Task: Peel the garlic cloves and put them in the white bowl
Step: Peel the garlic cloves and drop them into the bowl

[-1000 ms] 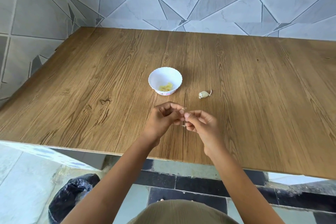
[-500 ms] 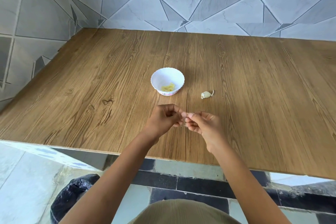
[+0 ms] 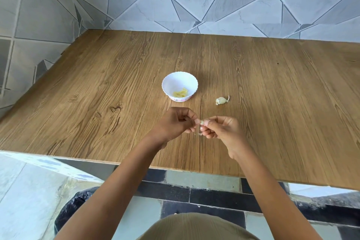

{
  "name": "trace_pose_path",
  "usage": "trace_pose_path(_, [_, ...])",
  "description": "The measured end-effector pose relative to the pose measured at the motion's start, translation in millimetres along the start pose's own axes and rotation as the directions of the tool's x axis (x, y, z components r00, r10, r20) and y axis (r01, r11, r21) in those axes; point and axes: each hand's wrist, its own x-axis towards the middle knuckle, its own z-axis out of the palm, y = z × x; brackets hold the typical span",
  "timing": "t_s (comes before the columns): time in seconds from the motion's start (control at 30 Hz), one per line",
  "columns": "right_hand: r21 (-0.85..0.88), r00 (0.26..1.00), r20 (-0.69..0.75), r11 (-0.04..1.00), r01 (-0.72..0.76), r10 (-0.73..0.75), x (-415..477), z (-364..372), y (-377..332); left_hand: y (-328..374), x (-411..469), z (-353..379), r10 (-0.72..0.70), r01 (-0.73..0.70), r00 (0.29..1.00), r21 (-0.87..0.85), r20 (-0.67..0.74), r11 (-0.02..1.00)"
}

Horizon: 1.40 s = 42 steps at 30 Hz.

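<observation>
Left hand (image 3: 174, 123), right hand (image 3: 222, 129): clove (image 3: 202, 122), seemingly.

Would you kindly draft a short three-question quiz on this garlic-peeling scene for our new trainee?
1. True or false: the white bowl is empty.
2. The unpeeled clove lies: A in the bowl; B on the table, right of the bowl; C on the floor.
3. Fill in: the left hand and right hand together pinch a ____.
Key: 1 false, peeled garlic lies inside; 2 B; 3 garlic clove.
</observation>
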Motion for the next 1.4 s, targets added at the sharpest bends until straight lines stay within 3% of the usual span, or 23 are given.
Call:
trace_pose_path(0.27, [0.003, 0.992, 0.000, 0.992, 0.123, -0.123, 0.9, 0.6, 5.0, 1.1, 0.0, -0.5, -0.077, 0.075, 0.997, -0.106, -0.015, 0.991])
trace_pose_path(0.37, [-0.167, 0.952, 0.014, 0.938, 0.303, -0.305, 1.7, -1.7, 11.7, 0.9, 0.6, -0.6, -0.102, 0.095, 0.993, -0.106, -0.063, 0.990])
trace_pose_path(0.47, [-0.366, 0.859, 0.015, 0.796, 0.481, -0.512, 4.3, -1.6, 20.1, 1.6, 1.0, -0.1, -0.116, 0.109, 0.990, -0.091, -0.078, 0.990])
trace_pose_path(0.57, [-0.581, 0.690, 0.031, 0.549, 0.602, -0.723, 7.0, 0.1, 26.9, 2.8, 1.2, 0.5, -0.141, 0.131, 0.986, -0.102, -0.091, 0.986])
trace_pose_path(0.67, [-0.746, 0.541, 0.094, 0.300, 0.595, -0.836, 7.3, 0.7, 32.5, 3.7, 1.1, 1.9, -0.197, 0.180, 0.977, -0.176, -0.087, 0.968])
trace_pose_path(0.77, [-0.792, 0.474, 0.141, 0.189, 0.581, -0.869, 7.5, 0.7, 37.1, 2.9, 0.3, 2.8, -0.261, 0.237, 0.964, -0.275, -0.056, 0.932])
trace_pose_path(0.93, [-0.727, 0.528, 0.116, 0.290, 0.622, -0.841, 4.8, 2.8, 36.6, 1.2, 0.2, 1.9, -0.313, 0.282, 0.950, -0.412, -0.007, 0.866])
trace_pose_path(1.07, [-0.656, 0.655, 0.056, 0.467, 0.593, -0.754, 6.2, 2.0, 39.1, -2.7, 1.4, -0.2, -0.293, 0.259, 0.956, -0.421, -0.017, 0.869])
trace_pose_path(1.23, [-0.591, 0.796, -0.045, 0.658, 0.467, -0.604, 10.8, 3.0, 41.8, -10.2, 4.1, -1.6, -0.181, 0.146, 0.978, -0.277, -0.104, 0.950])
trace_pose_path(1.4, [-0.352, 0.924, -0.117, 0.886, 0.303, -0.363, 7.1, 9.1, 35.2, -16.0, 3.9, 0.5, 0.014, -0.027, 0.982, -0.067, -0.189, 0.997])
